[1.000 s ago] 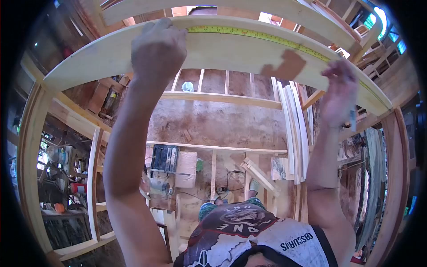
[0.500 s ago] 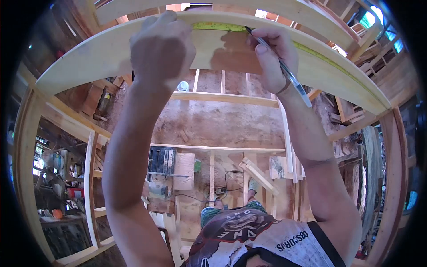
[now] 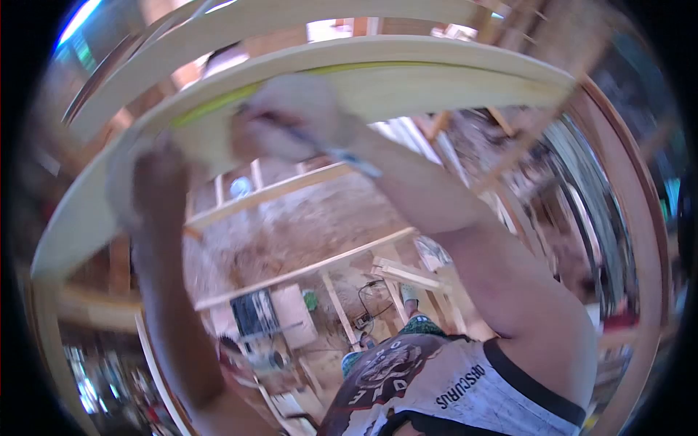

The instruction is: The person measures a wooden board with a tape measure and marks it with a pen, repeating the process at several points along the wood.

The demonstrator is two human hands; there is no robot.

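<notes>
A pale wooden board (image 3: 407, 91) spans the upper view, with a yellow tape measure blade (image 3: 218, 107) stretched along its upper edge. My right hand (image 3: 294, 116) is closed around a pen (image 3: 356, 162), whose clear barrel points back over the wrist. That hand lies over the board, just below the tape. Farther left, my left hand (image 3: 158, 178) is in front of the board near the tape's left stretch. Motion smears its fingers, so whether they grip anything is not clear.
Wooden framing surrounds me, with an upright post (image 3: 632, 218) at right and a crossbeam (image 3: 313, 265) below. Down on the floor are a black crate-like object (image 3: 254, 314), a power cord (image 3: 372, 301) and stacked wood strips (image 3: 407, 275). A white bucket (image 3: 240, 187) stands farther out.
My view has swung and tilted, blurring the scene. Both hands have shifted left and lower in view; the right hand, still with the pen, has moved left along the board.
</notes>
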